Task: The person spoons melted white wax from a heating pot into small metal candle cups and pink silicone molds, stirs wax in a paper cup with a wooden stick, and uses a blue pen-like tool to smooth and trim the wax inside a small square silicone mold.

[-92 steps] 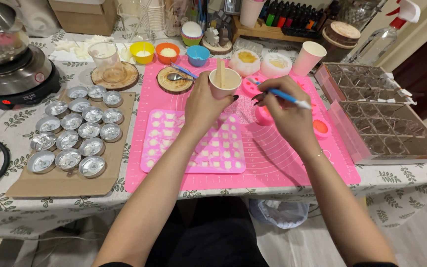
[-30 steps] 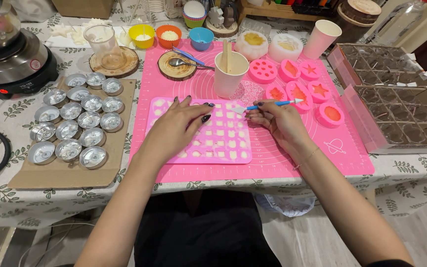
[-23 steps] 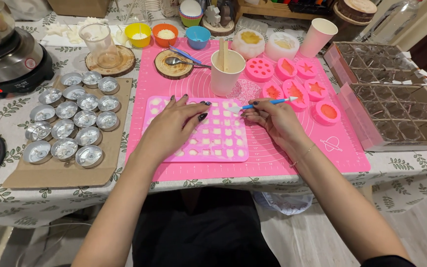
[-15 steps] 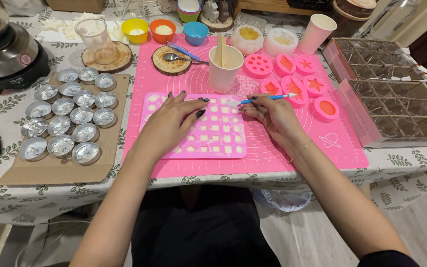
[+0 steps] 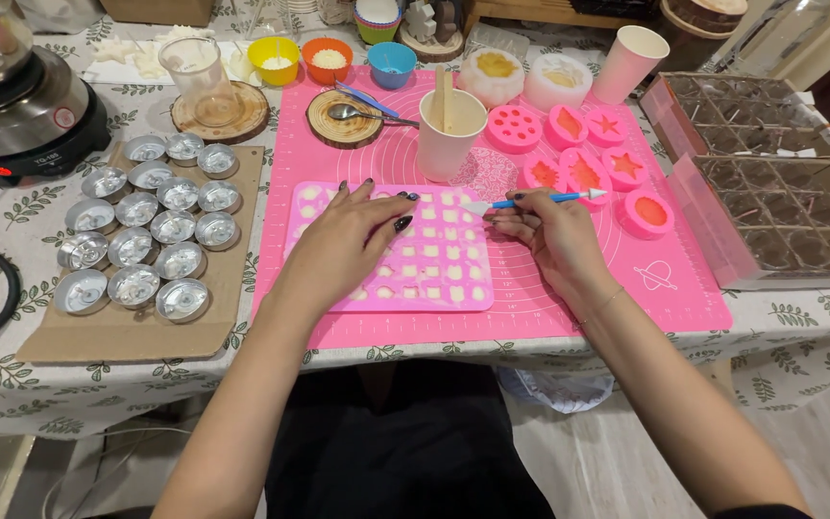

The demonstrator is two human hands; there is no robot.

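My left hand (image 5: 343, 238) lies flat, fingers spread, on a pink silicone mould tray (image 5: 434, 279) whose small square cells hold pale wax. At the tray's right edge my right hand (image 5: 548, 229) grips a blue tool with white tips (image 5: 542, 200), held level over the pink mat (image 5: 569, 298). Just beyond the tray stands a paper cup (image 5: 449, 135) with a wooden stick in it.
Several small pink moulds (image 5: 583, 173) with orange shapes sit right of the cup. Metal tealight cups (image 5: 146, 231) fill a cardboard sheet at left. A hotplate with a pot (image 5: 21, 106) is far left. Clear compartment boxes (image 5: 780, 183) stand at right. Coloured cups (image 5: 329, 60) line the back.
My left hand put the paper cup down behind the tray and now rests on the mould tray. My right hand with the blue tool dropped to the tray's right edge.
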